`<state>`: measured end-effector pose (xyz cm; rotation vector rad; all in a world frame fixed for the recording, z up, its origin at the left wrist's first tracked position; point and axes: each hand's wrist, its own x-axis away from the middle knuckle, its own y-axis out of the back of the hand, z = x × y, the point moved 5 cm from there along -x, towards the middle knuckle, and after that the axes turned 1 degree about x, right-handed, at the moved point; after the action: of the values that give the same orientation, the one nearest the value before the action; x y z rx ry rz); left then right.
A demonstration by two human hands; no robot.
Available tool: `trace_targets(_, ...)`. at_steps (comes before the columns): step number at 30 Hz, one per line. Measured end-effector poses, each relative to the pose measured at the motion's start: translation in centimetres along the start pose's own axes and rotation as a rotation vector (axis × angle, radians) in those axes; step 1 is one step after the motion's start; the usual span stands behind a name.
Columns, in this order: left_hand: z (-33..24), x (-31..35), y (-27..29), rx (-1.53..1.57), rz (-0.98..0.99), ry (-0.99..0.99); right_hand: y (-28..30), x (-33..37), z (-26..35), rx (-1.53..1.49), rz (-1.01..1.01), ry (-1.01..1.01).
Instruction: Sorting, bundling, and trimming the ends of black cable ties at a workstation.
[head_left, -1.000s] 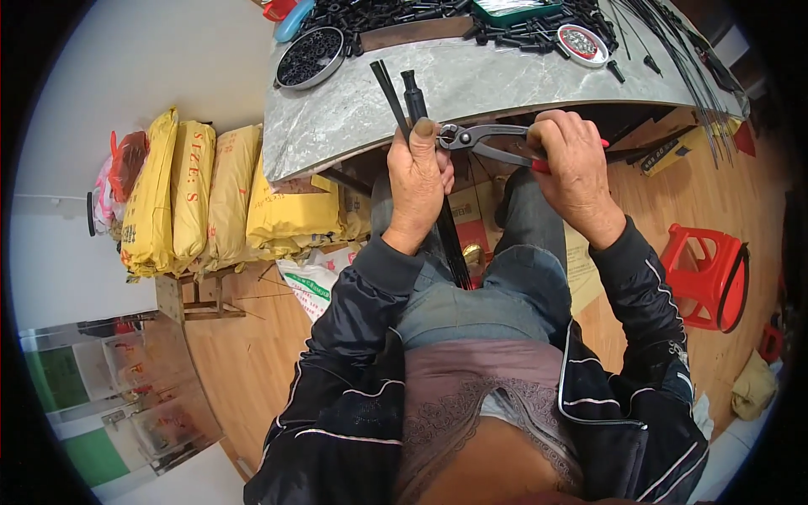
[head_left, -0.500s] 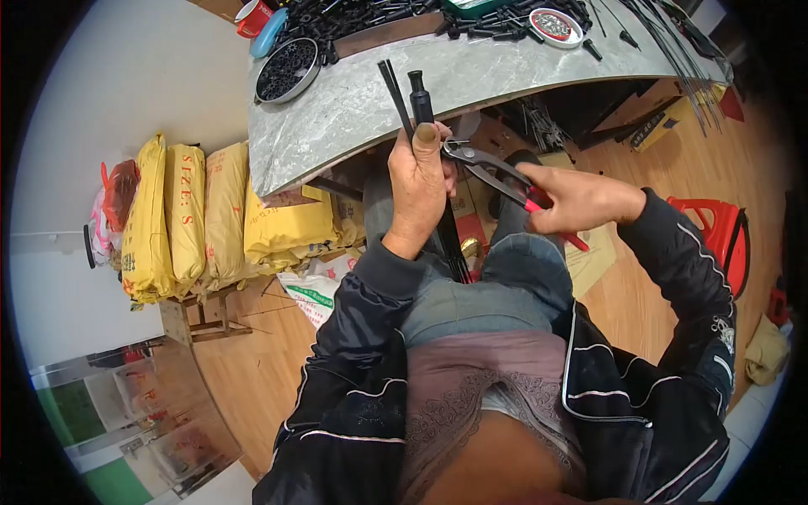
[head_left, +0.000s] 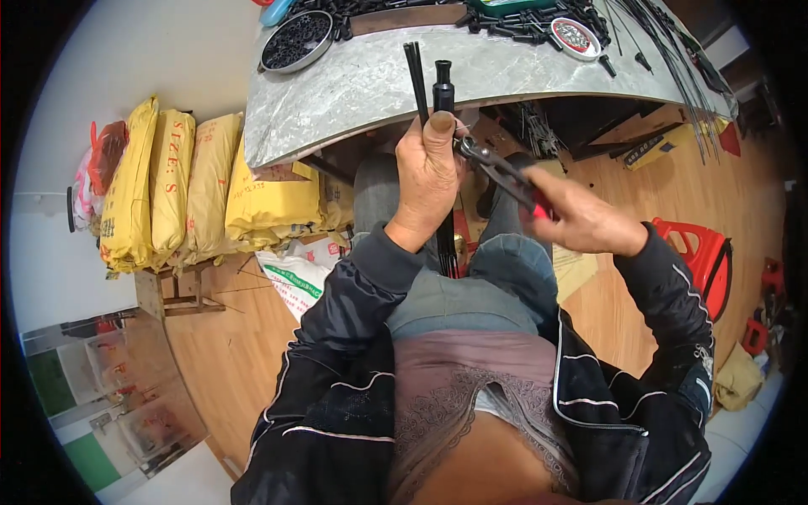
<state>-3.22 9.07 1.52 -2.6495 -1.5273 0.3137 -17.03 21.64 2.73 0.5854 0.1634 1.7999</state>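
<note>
My left hand (head_left: 427, 183) is closed around a bundle of thin black rods (head_left: 416, 77) and a black tube-like piece with a flared end (head_left: 443, 87), both standing up past the thumb. Below the hand, the dark lengths hang down between the knees. My right hand (head_left: 585, 217), slightly blurred, grips pliers with red handles (head_left: 507, 178). Their jaws reach to the left hand's fingers, beside the black tube. What lies between the jaws is too small to make out.
The grey table (head_left: 353, 99) ahead carries a bowl of small black rings (head_left: 296, 44), heaped black parts (head_left: 513, 27), a white dish of small metal pieces (head_left: 576, 39) and long thin rods (head_left: 682, 76). Yellow sacks (head_left: 172, 194) stand left; a red plastic stool (head_left: 703, 261) is right.
The pliers' handles have come closer together, and the right hand has closed further around them. The whole view has shifted a little. My left hand keeps its hold.
</note>
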Motion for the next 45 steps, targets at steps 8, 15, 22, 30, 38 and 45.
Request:
trace_targets(8,-0.1,0.0,0.1,-0.001,0.048,-0.002,-3.9,1.9,-1.4,-1.084,0.226,-0.151)
trace_targets(15,-0.1,0.4,0.5,0.089,0.032,0.067,1.4,1.3,3.1,0.454,-0.506,0.465)
trace_targets(22,-0.6,0.4,0.2,0.012,0.068,0.059,-6.4,2.0,1.1,-1.454,0.308,-0.247)
trace_targets(30,-0.6,0.6,-0.1,0.117,0.156,0.104,-2.1,1.9,2.1,-0.749,0.108,-0.220)
trace_targets(38,-0.7,0.6,-0.7,0.096,0.128,0.104,-4.8,2.0,1.9,-0.996,0.210,-0.292)
trace_targets(45,-0.6,0.6,-0.1,0.112,0.120,0.160,-6.8,0.5,1.1,-0.970,0.062,-0.282)
